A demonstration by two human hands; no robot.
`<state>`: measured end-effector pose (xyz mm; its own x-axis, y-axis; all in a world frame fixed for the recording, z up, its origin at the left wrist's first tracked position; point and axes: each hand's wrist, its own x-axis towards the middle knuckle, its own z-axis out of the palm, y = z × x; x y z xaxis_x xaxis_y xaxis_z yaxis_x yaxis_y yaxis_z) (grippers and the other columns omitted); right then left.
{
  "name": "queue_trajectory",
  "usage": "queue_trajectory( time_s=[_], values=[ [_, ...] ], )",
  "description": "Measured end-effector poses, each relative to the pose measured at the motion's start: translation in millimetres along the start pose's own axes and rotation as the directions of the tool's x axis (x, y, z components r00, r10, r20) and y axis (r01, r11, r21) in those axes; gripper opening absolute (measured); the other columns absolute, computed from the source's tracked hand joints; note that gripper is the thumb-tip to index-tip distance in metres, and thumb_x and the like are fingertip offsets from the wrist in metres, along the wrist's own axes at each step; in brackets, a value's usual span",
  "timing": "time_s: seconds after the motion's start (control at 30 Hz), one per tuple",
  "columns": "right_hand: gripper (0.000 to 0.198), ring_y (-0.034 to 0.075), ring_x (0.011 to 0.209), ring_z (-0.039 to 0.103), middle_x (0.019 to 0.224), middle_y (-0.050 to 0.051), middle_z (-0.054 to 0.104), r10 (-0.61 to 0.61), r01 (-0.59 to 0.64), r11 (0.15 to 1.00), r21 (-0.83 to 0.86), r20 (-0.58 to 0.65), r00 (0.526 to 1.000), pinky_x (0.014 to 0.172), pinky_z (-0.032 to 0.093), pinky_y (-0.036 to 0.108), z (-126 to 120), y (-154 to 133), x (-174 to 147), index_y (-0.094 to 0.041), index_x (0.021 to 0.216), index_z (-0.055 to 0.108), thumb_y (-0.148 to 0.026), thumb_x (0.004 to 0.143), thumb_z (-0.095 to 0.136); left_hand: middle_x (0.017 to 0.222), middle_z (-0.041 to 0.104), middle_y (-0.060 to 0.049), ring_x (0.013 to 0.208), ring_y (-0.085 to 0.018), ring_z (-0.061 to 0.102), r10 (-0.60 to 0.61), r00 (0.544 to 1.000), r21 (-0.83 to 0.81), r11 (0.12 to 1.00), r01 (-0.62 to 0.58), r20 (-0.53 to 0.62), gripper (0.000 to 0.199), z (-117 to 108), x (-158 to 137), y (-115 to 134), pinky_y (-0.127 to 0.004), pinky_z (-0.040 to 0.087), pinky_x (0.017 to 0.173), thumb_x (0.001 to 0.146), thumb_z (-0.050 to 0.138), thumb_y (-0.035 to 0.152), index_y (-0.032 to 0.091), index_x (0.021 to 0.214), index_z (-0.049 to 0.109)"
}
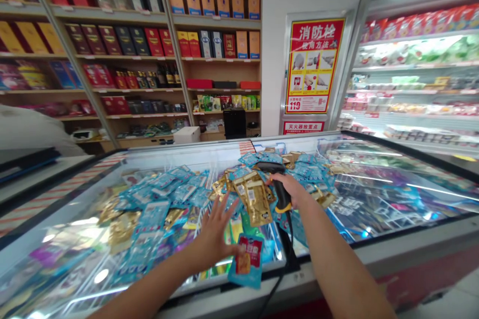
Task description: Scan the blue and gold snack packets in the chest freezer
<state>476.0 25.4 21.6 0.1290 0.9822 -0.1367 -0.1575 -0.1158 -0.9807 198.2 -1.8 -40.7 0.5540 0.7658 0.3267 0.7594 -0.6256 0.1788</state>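
Observation:
My right hand is wrapped round the handle of a black and yellow barcode scanner, whose head points left over the packets. Gold foil packets with white labels lie just left of the scanner. My left hand has its fingers spread over the freezer. Its thumb overlaps the edge of a blue and red snack packet at the freezer's front edge; whether they touch, I cannot tell. Blue packets are heaped on the glass behind my left hand, and more blue packets lie beyond the scanner.
A chest freezer with a glass top spans the front. The scanner's cable runs down over its front edge. Shelves of boxed goods stand behind, beside a red fire-hydrant sign. A lit refrigerated display stands at the right.

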Motion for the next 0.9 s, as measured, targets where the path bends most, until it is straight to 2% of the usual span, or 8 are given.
queue_trajectory(
  time_s=[0.07, 0.17, 0.3, 0.43, 0.53, 0.6, 0.7, 0.9],
  values=[
    [0.018, 0.011, 0.046, 0.048, 0.058, 0.003, 0.063, -0.016, 0.015, 0.999, -0.031, -0.022, 1.0, 0.043, 0.035, 0.023, 1.6, 1.0, 0.1, -0.014, 0.065, 0.068, -0.031, 0.069, 0.065, 0.16, 0.013, -0.013, 0.144, -0.046, 0.008, 0.043, 0.997, 0.045, 0.998, -0.046, 0.072, 0.117, 0.5, -9.0, 6.8, -0.068, 0.022, 0.106, 0.055, 0.072, 0.072, 0.037, 0.152, 0.018],
    [0.018, 0.012, 0.045, 0.049, 0.052, 0.001, 0.06, -0.036, 0.029, 0.997, -0.07, -0.093, 0.995, 0.045, 0.036, 0.024, 6.2, 6.1, 2.3, -0.015, 0.062, 0.066, -0.032, 0.068, 0.066, 0.16, 0.013, -0.014, 0.144, -0.044, 0.008, -0.021, 0.998, 0.091, 0.996, 0.016, 0.054, 0.118, 3.9, -2.2, 4.7, -0.066, 0.02, 0.108, 0.059, 0.071, 0.07, 0.034, 0.154, 0.012],
    [0.018, 0.013, 0.047, 0.051, 0.053, 0.001, 0.061, -0.065, 0.053, 0.994, -0.092, -0.138, 0.988, 0.046, 0.038, 0.025, 7.9, 13.4, 8.1, -0.016, 0.063, 0.067, -0.034, 0.067, 0.067, 0.159, 0.017, -0.014, 0.146, -0.034, 0.013, -0.077, 0.991, 0.159, 0.983, 0.094, -0.108, 0.082, 4.6, 23.1, -19.6, -0.055, 0.021, 0.113, 0.087, 0.044, 0.06, 0.024, 0.154, 0.014],
    [0.019, 0.014, 0.051, 0.054, 0.059, 0.003, 0.064, -0.086, 0.079, 0.996, -0.051, -0.156, 0.984, 0.048, 0.039, 0.025, 3.3, 18.2, 16.4, -0.015, 0.066, 0.069, -0.035, 0.066, 0.067, 0.154, 0.034, -0.012, 0.145, -0.03, 0.021, -0.119, 0.968, 0.277, 0.944, 0.18, -0.223, 0.059, -7.6, 37.5, -55.9, -0.055, 0.013, 0.114, 0.095, 0.031, 0.038, 0.022, 0.152, 0.028],
    [0.02, 0.015, 0.053, 0.055, 0.059, 0.004, 0.065, -0.086, 0.086, 0.996, -0.007, -0.149, 0.985, 0.048, 0.039, 0.026, 0.9, 20.0, 20.5, -0.015, 0.068, 0.07, -0.035, 0.065, 0.068, 0.139, 0.055, -0.005, 0.142, -0.038, 0.025, -0.227, 0.966, 0.346, 0.903, 0.256, -0.124, 0.05, -20.4, 36.5, -86.1, -0.071, 0.004, 0.107, 0.09, 0.036, 0.03, 0.037, 0.137, 0.051],
    [0.02, 0.014, 0.052, 0.055, 0.059, 0.004, 0.065, -0.079, 0.079, 0.997, -0.007, -0.147, 0.986, 0.048, 0.038, 0.026, 0.5, 19.9, 20.9, -0.015, 0.068, 0.07, -0.035, 0.066, 0.068, 0.137, 0.057, -0.003, 0.14, -0.038, 0.028, -0.239, 0.968, 0.352, 0.902, 0.251, -0.078, 0.047, -28.3, 31.0, -105.4, -0.073, 0.004, 0.104, 0.088, 0.038, 0.028, 0.041, 0.128, 0.059],
    [0.021, 0.013, 0.05, 0.052, 0.06, 0.004, 0.065, -0.066, 0.063, 0.998, -0.03, -0.144, 0.987, 0.046, 0.036, 0.025, 1.0, 18.1, 18.9, -0.014, 0.067, 0.071, -0.035, 0.066, 0.068, 0.135, 0.059, -0.006, 0.139, -0.035, 0.032, -0.18, 0.983, 0.317, 0.931, 0.184, -0.041, 0.046, -40.5, 17.7, -128.5, -0.067, 0.009, 0.107, 0.086, 0.041, 0.023, 0.038, 0.121, 0.065],
    [0.019, 0.014, 0.054, 0.054, 0.063, 0.004, 0.066, -0.062, 0.056, 0.998, -0.04, -0.171, 0.983, 0.047, 0.037, 0.025, 1.5, 16.5, 16.4, -0.014, 0.065, 0.07, -0.033, 0.065, 0.068, 0.134, 0.059, 0.009, 0.139, -0.029, 0.03, -0.091, 0.995, 0.393, 0.917, 0.068, 0.04, 0.049, -64.8, -5.5, -138.5, -0.059, 0.004, 0.11, 0.086, 0.038, 0.015, 0.036, 0.122, 0.063]
  ],
)
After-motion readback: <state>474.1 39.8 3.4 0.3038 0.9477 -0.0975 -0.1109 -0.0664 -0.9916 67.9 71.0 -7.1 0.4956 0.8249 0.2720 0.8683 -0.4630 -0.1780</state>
